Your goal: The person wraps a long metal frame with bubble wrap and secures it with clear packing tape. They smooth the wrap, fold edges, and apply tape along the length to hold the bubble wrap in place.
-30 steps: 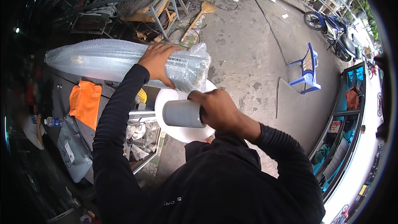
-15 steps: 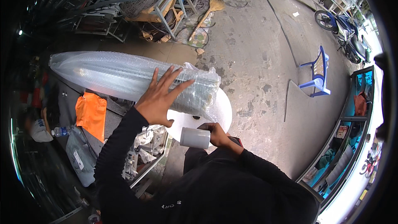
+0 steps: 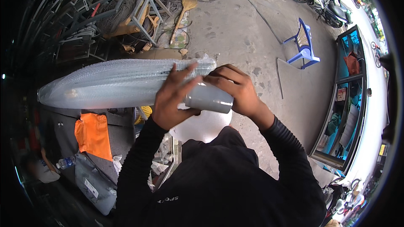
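A long bundle in bubble wrap lies crosswise before me, its right end bound with clear film. Against this end is a smooth grey roll of wrapping film. My left hand holds the roll's left end, its thumb below and its fingers reaching over toward the bundle. On the roll's upper right side my right hand is closed, fingers bent and tips at the top edge. Its thumb is hidden. Below the roll shows a round white disc-like surface.
Left of me, an orange bag and a grey package lie on a dark surface. Metal racks and a broom are at the back. A blue plastic chair, a motorcycle and a glass cabinet are on the right.
My right hand has brought the roll up and right against the bundle's end. My left hand has come off the bundle's top onto the roll. The view has shifted.
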The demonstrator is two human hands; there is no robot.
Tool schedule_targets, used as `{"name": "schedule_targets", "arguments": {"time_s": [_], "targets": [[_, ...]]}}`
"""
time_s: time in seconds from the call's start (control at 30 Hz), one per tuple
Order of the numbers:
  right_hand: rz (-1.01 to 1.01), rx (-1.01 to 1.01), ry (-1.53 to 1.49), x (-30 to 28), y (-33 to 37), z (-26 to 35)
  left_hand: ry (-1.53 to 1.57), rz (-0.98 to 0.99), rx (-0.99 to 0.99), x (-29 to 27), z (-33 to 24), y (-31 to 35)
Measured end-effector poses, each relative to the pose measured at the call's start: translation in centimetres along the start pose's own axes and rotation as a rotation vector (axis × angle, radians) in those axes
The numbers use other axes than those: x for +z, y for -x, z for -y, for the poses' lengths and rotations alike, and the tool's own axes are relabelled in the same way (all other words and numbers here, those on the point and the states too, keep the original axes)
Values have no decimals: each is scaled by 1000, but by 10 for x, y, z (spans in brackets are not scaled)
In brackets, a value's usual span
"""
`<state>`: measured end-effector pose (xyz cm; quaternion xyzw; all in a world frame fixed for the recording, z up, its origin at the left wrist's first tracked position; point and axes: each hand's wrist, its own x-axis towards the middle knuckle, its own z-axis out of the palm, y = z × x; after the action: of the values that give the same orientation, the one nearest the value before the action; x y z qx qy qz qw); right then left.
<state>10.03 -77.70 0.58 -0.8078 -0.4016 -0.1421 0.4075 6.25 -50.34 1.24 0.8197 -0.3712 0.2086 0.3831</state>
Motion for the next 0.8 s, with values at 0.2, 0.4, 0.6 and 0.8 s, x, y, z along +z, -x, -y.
{"name": "schedule_targets", "arguments": {"time_s": [0.2, 0.4, 0.6, 0.8], "targets": [[19, -187, 36, 43, -120, -162, -569, 529, -633, -7, 46, 18], [502, 842, -195, 178, 98, -154, -649, 427, -553, 5, 42, 26], [204, 1046, -936, 68, 207, -9, -606, 360, -495, 1, 40, 32], [606, 23, 19, -63, 8, 17, -654, 347, -452, 3, 42, 40]]}}
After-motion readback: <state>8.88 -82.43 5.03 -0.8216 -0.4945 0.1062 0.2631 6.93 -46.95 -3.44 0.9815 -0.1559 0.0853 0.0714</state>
